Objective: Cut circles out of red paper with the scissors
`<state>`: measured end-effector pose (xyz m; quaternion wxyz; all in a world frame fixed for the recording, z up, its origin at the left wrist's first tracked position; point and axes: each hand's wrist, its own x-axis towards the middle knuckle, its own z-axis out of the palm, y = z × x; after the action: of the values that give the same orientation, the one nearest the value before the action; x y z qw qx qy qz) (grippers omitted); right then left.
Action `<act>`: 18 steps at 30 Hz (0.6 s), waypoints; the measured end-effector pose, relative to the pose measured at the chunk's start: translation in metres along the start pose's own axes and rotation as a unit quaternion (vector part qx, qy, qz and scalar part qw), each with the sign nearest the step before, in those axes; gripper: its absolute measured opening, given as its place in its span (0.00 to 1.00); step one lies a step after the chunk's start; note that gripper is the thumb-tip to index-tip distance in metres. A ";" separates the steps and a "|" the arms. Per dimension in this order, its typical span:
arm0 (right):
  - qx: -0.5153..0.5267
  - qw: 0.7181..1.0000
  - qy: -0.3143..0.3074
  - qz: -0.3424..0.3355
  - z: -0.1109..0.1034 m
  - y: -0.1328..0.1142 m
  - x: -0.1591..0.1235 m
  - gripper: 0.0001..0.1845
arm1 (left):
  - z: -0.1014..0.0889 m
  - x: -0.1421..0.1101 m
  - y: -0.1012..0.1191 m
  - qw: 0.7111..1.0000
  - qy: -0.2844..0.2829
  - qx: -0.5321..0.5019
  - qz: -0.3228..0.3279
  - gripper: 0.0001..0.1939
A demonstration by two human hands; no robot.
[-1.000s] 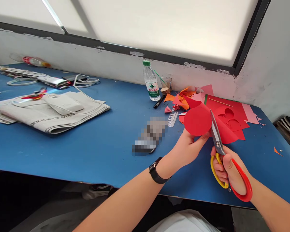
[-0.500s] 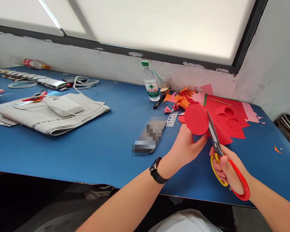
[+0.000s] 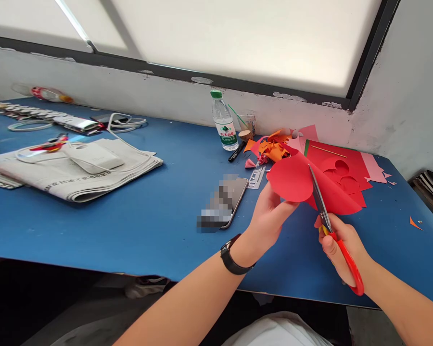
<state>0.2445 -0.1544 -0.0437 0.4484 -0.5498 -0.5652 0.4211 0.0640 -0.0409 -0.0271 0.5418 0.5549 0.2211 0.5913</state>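
Pinched in my left hand (image 3: pixel 270 214) is a piece of red paper (image 3: pixel 290 180) with a rounded front edge; a wider flap of it curls off to the right. My right hand (image 3: pixel 341 245) is closed round the red and yellow handles of a pair of scissors (image 3: pixel 323 211). The blades point up and away, lying at the right edge of the rounded part, and look nearly closed. Part of the yellow handle is hidden behind my fingers. Just left of my left hand lies a phone (image 3: pixel 238 192), partly blurred out.
Behind my hands are orange paper scraps (image 3: pixel 276 149), cut red sheets (image 3: pixel 361 168), a stencil ruler (image 3: pixel 257 177), a black marker (image 3: pixel 237 151) and a water bottle (image 3: pixel 224 122). Folded newspapers (image 3: pixel 75 185) with a white charger (image 3: pixel 94 156) lie left. Another person's fingertips show at the far left edge.
My left hand has turned and shifted slightly left with the red paper, whose flap now spreads further right. The scissors' handles have drawn together. The other person's hand has moved mostly out of view.
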 end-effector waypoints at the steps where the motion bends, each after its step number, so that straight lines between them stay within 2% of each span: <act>1: -0.026 0.999 0.010 -0.016 0.000 0.000 0.000 0.42 | 0.000 0.001 0.000 1.000 -0.007 -0.019 -0.007 0.24; 4: -0.059 0.997 0.017 -0.036 0.001 0.002 0.000 0.42 | -0.001 0.002 -0.001 0.999 -0.015 -0.047 -0.009 0.28; 8: -0.057 0.998 0.015 -0.029 0.001 0.003 0.000 0.43 | -0.001 0.000 0.001 0.997 -0.011 -0.072 0.009 0.33; 10: -0.051 0.998 0.014 -0.018 0.001 0.002 0.000 0.44 | 0.000 -0.002 0.003 0.996 0.008 -0.084 0.009 0.30; 14: -0.027 0.999 0.009 -0.016 0.002 -0.002 -0.002 0.44 | 0.005 -0.002 0.008 0.994 0.051 -0.088 -0.027 0.14; 18: 0.015 1.000 -0.025 0.007 0.006 -0.004 -0.004 0.45 | 0.009 -0.001 0.011 0.994 0.057 -0.083 -0.030 0.13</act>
<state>0.2380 -0.1584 -0.0414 0.4394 -0.5360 -0.5657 0.4467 0.0670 -0.0482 -0.0152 0.5901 0.4663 0.2187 0.6216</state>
